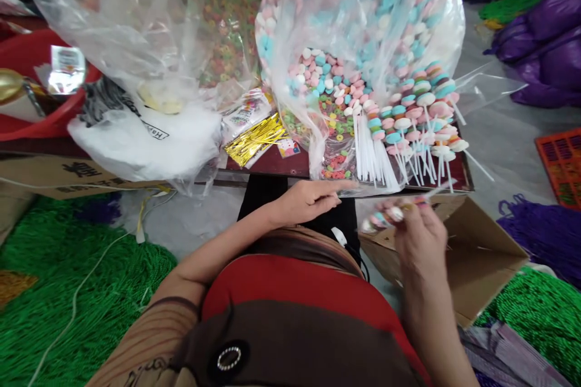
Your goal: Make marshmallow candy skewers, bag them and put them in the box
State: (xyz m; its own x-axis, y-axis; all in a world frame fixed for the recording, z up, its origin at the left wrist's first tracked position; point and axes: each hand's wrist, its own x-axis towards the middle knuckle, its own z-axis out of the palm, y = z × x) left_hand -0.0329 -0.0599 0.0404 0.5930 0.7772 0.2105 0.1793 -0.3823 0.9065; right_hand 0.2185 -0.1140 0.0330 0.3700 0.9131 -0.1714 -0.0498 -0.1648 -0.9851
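Note:
My right hand (420,227) grips a wrapped candy stick (382,219) with pastel pieces, its white stick end pointing up to the right. In front of my body my left hand (311,201) has its index finger stretched toward the table's front edge, the other fingers curled, with nothing visible in it. Finished candy skewers (413,115) lie piled at the table's right end, beside a row of white sticks (370,154). Behind them a large clear bag (363,6) holds pink, blue and white candies. Gold twist ties (256,139) rest on silver packets (247,110).
A cardboard box (481,254) stands open below the table's right end. White plastic bags (154,139) and a red basin (40,115) occupy the left side. Green strands (82,266) cover the floor at left; purple bags (544,42) sit at right.

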